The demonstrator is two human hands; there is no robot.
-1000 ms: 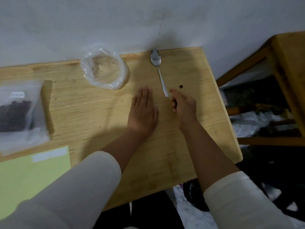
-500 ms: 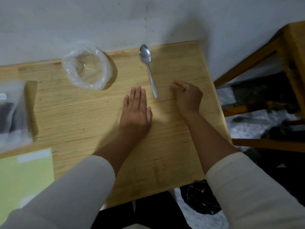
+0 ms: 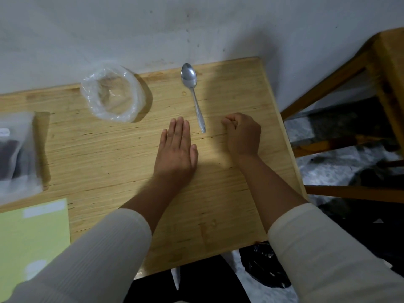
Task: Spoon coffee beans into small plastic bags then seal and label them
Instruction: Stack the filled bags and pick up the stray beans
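Wooden table (image 3: 105, 154) against white wall. Far left, frosted bag of beans (image 3: 15, 154), cut off by frame, white label unreadable. Green sheet (image 3: 32, 235) below. Empty clear bag (image 3: 112, 92) rolled open. Left hand (image 3: 177, 149) flat, fingers straight. Spoon (image 3: 193, 90) lies untouched. Right hand (image 3: 242, 134) curled; contents hidden.
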